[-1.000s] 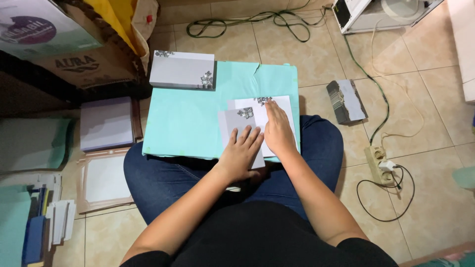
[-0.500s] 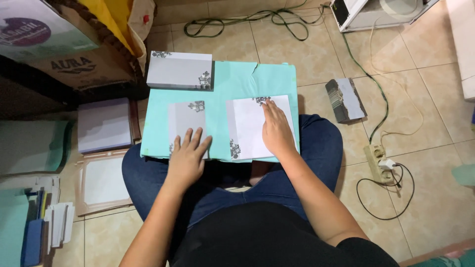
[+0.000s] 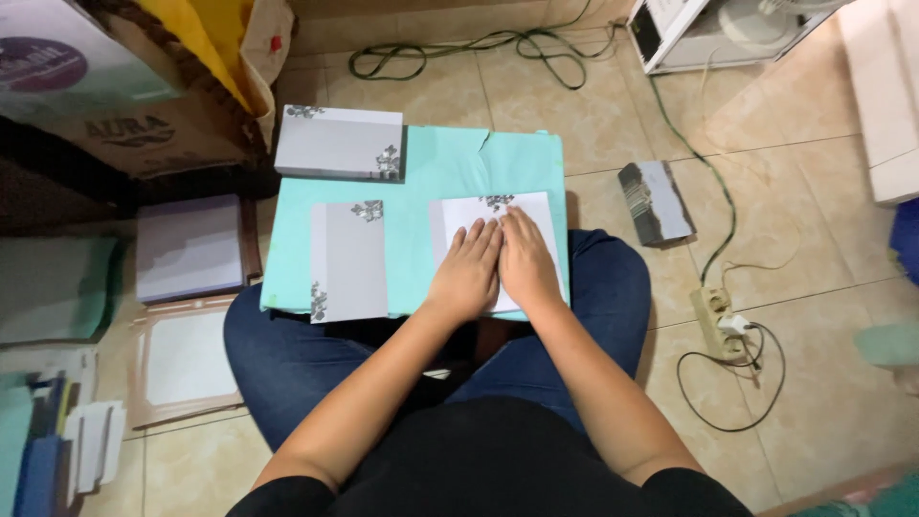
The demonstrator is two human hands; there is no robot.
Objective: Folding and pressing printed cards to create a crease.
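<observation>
Both hands lie flat, fingers extended and side by side, the left hand (image 3: 466, 273) and the right hand (image 3: 526, 263) pressing palm-down on a white rectangular card with a dark floral corner print (image 3: 469, 213). That card rests on the right part of a turquoise paper-covered board (image 3: 440, 168) across the person's lap. A grey folded card with floral corners (image 3: 349, 260) lies to its left, well apart from the hands, and a grey stack of similar cards (image 3: 337, 144) sits at the board's far left corner.

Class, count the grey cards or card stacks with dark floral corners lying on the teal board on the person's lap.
3. A stack at the board's far left corner, a single card at left, and one card under both hands, left hand and right hand. More may lie beneath.
</observation>
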